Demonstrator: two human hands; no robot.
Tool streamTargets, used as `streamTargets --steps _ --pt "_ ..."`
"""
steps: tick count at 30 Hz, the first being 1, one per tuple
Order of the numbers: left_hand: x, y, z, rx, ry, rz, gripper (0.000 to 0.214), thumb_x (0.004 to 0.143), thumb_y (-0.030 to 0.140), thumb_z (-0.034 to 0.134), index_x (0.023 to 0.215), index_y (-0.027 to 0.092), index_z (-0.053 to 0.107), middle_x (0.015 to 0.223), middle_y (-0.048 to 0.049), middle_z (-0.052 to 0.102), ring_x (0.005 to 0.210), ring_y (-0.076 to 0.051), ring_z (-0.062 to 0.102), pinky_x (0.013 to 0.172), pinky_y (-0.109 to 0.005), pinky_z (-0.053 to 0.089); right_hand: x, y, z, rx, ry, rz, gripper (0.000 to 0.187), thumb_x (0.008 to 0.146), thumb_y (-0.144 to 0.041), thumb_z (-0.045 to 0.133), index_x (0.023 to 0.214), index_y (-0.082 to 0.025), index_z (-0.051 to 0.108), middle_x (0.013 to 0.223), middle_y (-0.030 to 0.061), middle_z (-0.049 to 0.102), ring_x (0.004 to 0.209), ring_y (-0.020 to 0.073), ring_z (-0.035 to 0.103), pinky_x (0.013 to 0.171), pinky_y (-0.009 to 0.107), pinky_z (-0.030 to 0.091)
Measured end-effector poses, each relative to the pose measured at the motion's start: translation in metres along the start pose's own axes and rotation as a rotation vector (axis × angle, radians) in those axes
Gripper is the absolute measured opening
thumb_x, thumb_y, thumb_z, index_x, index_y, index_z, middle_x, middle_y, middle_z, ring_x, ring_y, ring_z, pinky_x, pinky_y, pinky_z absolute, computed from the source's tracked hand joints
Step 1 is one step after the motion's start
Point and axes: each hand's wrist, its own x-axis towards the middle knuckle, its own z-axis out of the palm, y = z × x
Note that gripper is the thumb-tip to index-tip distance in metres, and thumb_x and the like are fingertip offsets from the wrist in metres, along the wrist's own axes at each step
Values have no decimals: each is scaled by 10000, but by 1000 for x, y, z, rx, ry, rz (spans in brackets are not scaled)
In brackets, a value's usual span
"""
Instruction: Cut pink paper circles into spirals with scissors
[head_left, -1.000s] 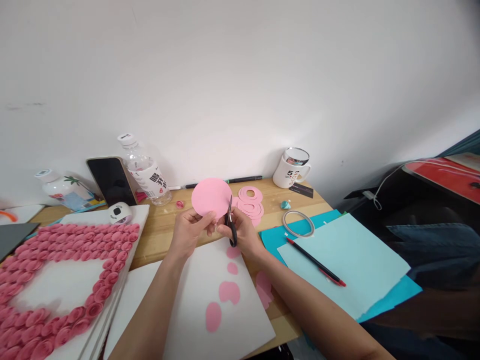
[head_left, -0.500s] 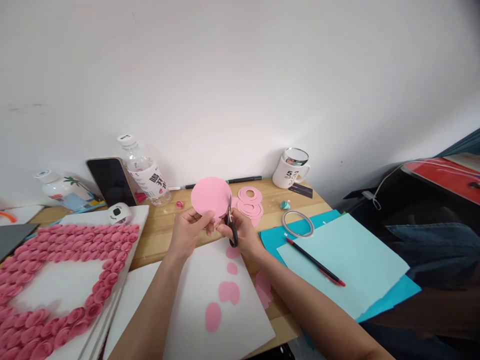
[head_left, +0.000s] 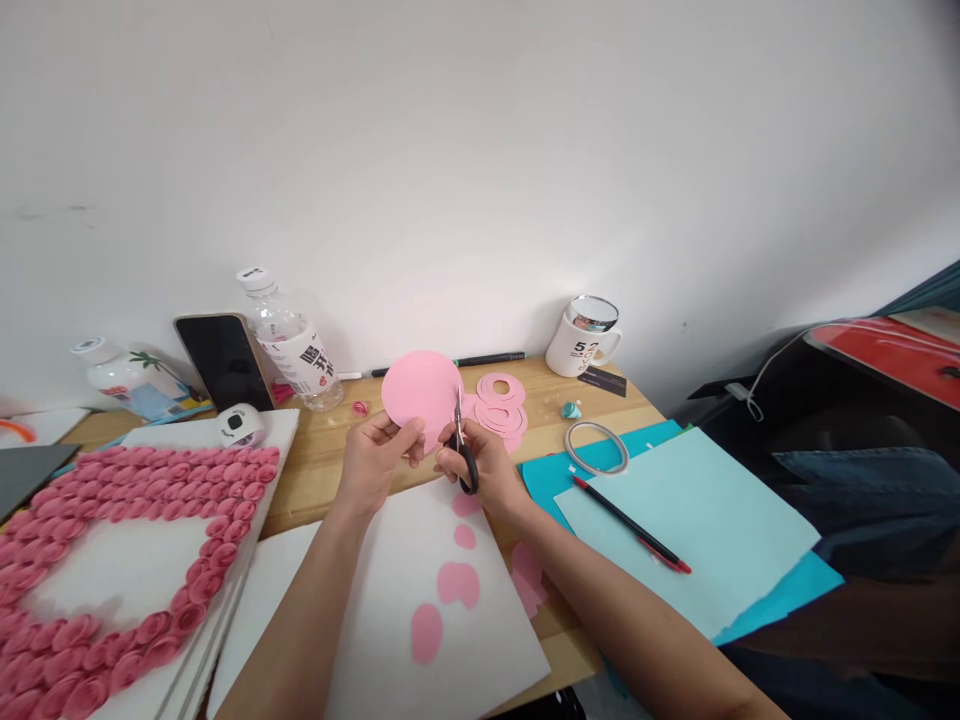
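My left hand (head_left: 380, 452) pinches the lower edge of a round piece of pink paper (head_left: 421, 388), held up above the wooden table. Black-handled scissors (head_left: 466, 462) are in my right hand (head_left: 486, 465), their blades pointing up at the paper's right edge. Whether the blades touch the paper I cannot tell. Behind my right hand lie several cut pink paper rings (head_left: 500, 405). Below my hands, pink paper pieces (head_left: 458, 585) rest on a white sheet (head_left: 375, 640).
At left is a white board with rows of pink paper rosettes (head_left: 176, 470). Behind it stand a phone (head_left: 225, 360) and a water bottle (head_left: 296, 345). To the right are a mug (head_left: 574, 345), a grey ring (head_left: 596, 447), a pen (head_left: 630, 522) and light blue paper (head_left: 720, 530).
The scissors and my right hand have shifted slightly, and the blades stand more upright at the paper's edge. My left thumb has moved a little on the pink paper.
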Motion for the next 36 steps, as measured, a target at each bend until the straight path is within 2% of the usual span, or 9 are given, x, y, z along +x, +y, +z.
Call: streamTargets --steps 6,8,12,16,20,24,29,36 --pt "-2 3 3 -123 -81 -43 226 712 355 662 700 154 561 550 9 599 439 -103 531 434 -237 429 1 8 2 -30 -5 -10 307 675 -405 699 774 -192 501 523 -59 499 439 82 435 432 212 328" --pt "-2 3 4 -133 -75 -59 242 701 364 675 731 156 555 561 8 618 414 -109 535 417 -244 431 1 12 3 -34 -5 -10 328 657 -410 715 771 -195 494 541 -56 515 434 82 441 423 210 331" --pt "-1 -3 5 -140 -10 -55 246 638 315 737 670 148 560 502 16 602 387 -91 501 403 -229 409 1 18 5 -30 -14 -11 348 648 -420 727 774 -197 491 532 -63 505 435 82 439 427 208 337" --pt "0 -9 5 -134 6 -91 253 620 319 748 571 120 600 481 -11 594 391 -97 492 405 -249 408 1 17 4 -25 -27 -44 373 644 -442 733 797 -196 497 592 -40 532 489 94 457 473 224 366" --pt "-1 -11 5 -88 -10 -134 238 614 318 754 598 102 655 532 -32 621 413 -93 503 420 -242 400 3 15 1 -6 -16 -109 404 629 -442 755 827 -197 502 674 -24 536 570 107 474 550 240 390" --pt "-2 -10 4 -77 -33 -143 236 627 325 746 587 111 653 510 -15 601 405 -84 492 420 -231 396 3 15 0 2 -27 -89 441 629 -463 753 869 -203 491 688 -16 534 629 135 503 587 258 396" --pt "-1 -10 3 -79 -37 -137 234 634 326 745 586 114 657 517 -15 603 408 -74 481 435 -226 404 3 16 0 -22 -13 -100 412 643 -464 742 836 -200 492 686 -15 530 610 121 470 555 239 360" --pt "-1 -9 3 -67 -41 -134 239 646 326 739 649 92 688 548 -40 622 432 -83 488 452 -239 409 2 14 1 -6 -24 -127 376 664 -447 727 836 -191 512 733 -2 534 621 117 477 557 232 374"
